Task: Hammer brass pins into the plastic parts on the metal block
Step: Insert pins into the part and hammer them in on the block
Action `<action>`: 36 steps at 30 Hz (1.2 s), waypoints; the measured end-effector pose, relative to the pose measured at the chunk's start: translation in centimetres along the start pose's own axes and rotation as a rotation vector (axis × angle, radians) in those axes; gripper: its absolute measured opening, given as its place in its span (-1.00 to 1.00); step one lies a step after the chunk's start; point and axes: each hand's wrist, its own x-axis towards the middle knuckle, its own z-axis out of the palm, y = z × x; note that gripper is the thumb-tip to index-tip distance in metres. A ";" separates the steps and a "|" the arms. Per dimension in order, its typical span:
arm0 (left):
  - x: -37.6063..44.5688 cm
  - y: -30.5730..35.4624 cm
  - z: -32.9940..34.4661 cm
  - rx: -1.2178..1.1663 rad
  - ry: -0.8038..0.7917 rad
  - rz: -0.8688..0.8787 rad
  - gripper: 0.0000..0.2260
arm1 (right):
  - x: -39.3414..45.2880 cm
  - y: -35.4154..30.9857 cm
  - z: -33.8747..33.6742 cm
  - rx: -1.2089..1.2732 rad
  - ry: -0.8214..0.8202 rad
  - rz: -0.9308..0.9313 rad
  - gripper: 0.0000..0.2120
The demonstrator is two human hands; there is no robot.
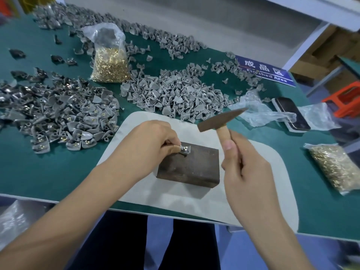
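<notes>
two bags (110, 61) w/ brass pins; l grip (150, 143) pinching plastic part (184, 149) on metal block (190, 164), r grip (244, 164) clenching hammer (222, 121).

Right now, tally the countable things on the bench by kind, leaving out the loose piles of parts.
Bags of brass pins: 2
Hammer: 1
Metal block: 1
Phone: 1
Blue sign: 1
Total: 6

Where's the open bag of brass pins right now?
Head view, upper left: the open bag of brass pins stands on the green table, between the grey plastic-part piles.
</notes>
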 end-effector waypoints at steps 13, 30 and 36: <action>-0.4 -0.3 0.7 -0.085 0.049 0.024 -0.98 | 2.8 5.9 -1.9 -0.301 0.054 0.174 -0.59; -3.7 -0.9 0.2 -0.396 0.344 0.034 -0.97 | 4.1 -2.5 5.0 0.530 -0.158 -0.017 -0.88; -4.6 -4.7 -2.4 -0.349 0.381 -0.072 -0.98 | 6.0 -5.5 9.1 0.480 -0.289 -0.062 -0.86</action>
